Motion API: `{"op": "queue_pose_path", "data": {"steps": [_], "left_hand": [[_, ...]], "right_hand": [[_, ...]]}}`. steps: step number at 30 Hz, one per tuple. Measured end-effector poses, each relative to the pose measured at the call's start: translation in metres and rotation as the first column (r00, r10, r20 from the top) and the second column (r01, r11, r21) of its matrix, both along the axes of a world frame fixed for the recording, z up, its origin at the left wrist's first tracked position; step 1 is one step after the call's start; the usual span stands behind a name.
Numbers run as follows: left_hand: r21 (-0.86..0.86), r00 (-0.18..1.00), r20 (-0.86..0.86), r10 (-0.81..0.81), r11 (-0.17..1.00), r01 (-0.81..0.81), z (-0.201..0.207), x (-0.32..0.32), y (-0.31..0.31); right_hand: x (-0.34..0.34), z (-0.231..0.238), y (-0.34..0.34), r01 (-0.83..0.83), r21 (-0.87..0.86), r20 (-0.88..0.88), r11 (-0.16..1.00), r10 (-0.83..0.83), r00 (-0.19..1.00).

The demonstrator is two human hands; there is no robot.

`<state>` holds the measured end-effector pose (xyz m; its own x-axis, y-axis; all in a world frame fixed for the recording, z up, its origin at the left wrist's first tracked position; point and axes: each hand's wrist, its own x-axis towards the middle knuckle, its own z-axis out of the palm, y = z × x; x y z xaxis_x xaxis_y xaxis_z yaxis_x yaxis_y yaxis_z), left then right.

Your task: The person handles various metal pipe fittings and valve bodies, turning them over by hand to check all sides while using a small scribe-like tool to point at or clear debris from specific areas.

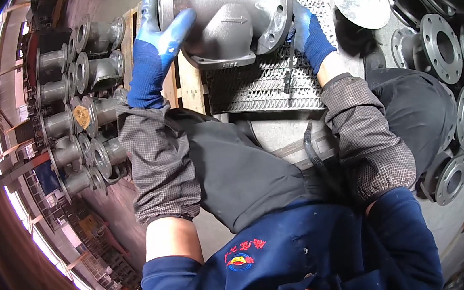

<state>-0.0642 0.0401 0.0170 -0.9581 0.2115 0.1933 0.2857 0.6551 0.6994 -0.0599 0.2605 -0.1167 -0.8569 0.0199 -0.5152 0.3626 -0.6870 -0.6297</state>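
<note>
Both gloves are bright blue, on the left hand [154, 56] and the right hand [308, 34]. The flanged valve body [231, 20] between them is dull dark grey. The sleeve covers [158, 160] show a fine grey-brown check. The apron [241, 173] is black, the jacket [292, 259] deep blue with a red and yellow emblem. The grating [270, 79] is silver-grey in a mesh pattern. One stacked valve [82, 116] bears a yellow tag.
</note>
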Motion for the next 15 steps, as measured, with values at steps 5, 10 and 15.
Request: {"op": "queue_pose_path", "data": {"steps": [5, 10, 15], "left_hand": [[0.065, 0.998, 0.006, 0.067, 0.996, -0.068, -0.016, 0.006, -0.02], [0.373, 0.968, 0.198, 0.154, 0.901, -0.22, -0.01, 0.027, -0.037], [0.136, 0.998, 0.06, -0.005, 0.991, -0.003, 0.012, 0.036, -0.042]], "right_hand": [[0.01, -0.023, -0.003, -0.026, 0.155, -0.193, 0.988, 0.056, 0.98], [0.019, 0.0, -0.003, -0.083, 0.318, -0.23, 0.944, 0.162, 0.96], [0.014, -0.004, 0.025, 0.259, 0.938, -0.346, 0.23, 0.633, 0.693]]}}
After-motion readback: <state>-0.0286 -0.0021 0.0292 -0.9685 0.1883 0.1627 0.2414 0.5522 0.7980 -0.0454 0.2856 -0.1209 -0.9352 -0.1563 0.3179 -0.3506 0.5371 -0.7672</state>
